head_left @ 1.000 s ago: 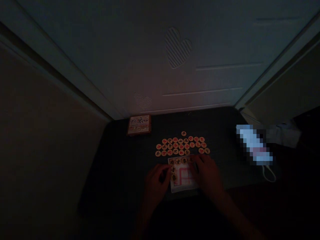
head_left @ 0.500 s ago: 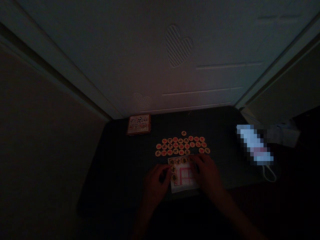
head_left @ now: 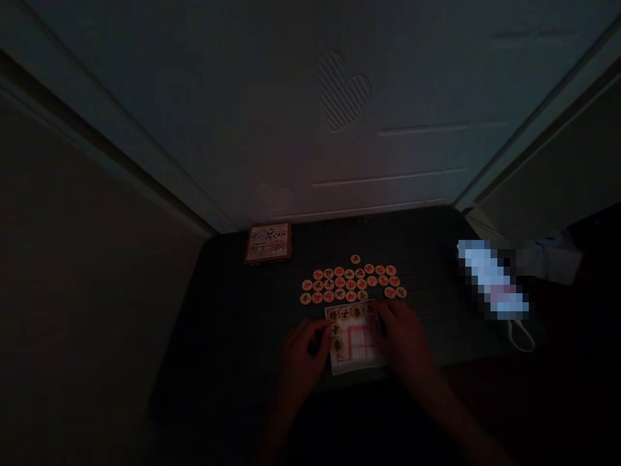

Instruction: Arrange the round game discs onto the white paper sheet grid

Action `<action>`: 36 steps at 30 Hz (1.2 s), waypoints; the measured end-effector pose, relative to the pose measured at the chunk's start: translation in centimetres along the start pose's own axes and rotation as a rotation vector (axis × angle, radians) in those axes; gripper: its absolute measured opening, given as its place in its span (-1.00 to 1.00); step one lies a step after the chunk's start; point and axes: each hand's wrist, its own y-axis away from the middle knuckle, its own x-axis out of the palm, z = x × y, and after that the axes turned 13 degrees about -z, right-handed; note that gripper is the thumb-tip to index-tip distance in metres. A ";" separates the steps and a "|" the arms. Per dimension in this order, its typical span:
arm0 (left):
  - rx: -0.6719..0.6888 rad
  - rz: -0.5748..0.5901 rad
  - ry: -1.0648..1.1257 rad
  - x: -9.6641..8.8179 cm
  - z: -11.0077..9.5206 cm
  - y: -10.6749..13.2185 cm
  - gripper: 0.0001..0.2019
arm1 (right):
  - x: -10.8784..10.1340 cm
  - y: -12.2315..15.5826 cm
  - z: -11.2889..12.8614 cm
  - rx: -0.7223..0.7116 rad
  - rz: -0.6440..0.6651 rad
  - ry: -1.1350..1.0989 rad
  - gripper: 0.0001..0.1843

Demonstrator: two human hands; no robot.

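A shallow white tray [head_left: 361,349] with pink lines on its bottom lies between my hands. Several round xiangqi pieces [head_left: 345,313] form a line along its far side, and others sit down its left side. My left hand [head_left: 301,355] is curled at the tray's left edge, thumb and fingertips closed on it beside the pieces. Over the far right corner, my right hand [head_left: 403,333] has its fingertips closed on a xiangqi piece [head_left: 370,309], partly covered by the fingers. Beyond the tray, loose xiangqi pieces [head_left: 339,283] with red and black characters lie in rows.
A decorated square box [head_left: 268,243] rests at the back left of the dark table [head_left: 228,304]. One piece [head_left: 356,259] lies apart behind the rows. A bright blurred-out object [head_left: 490,278] with a cord loop is on the right. A white panel with hearts [head_left: 343,90] rises behind.
The scene looks dimmer and the view has shifted very slightly. Both hands keep practically the same place at the tray.
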 end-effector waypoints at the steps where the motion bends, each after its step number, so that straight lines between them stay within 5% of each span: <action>1: 0.003 0.002 0.000 0.0 0.0 0.0 -0.83 | 0.0 0.0 0.0 0.000 -0.003 0.003 -0.73; 26: -0.013 0.016 0.003 -0.1 -0.2 -0.2 -0.83 | -0.3 0.3 0.4 0.014 -0.022 -0.047 -0.72; 36: -0.002 0.000 0.004 -0.1 -0.2 -0.2 -0.83 | -1.6 -0.9 -5.2 0.197 -0.207 -0.130 -0.74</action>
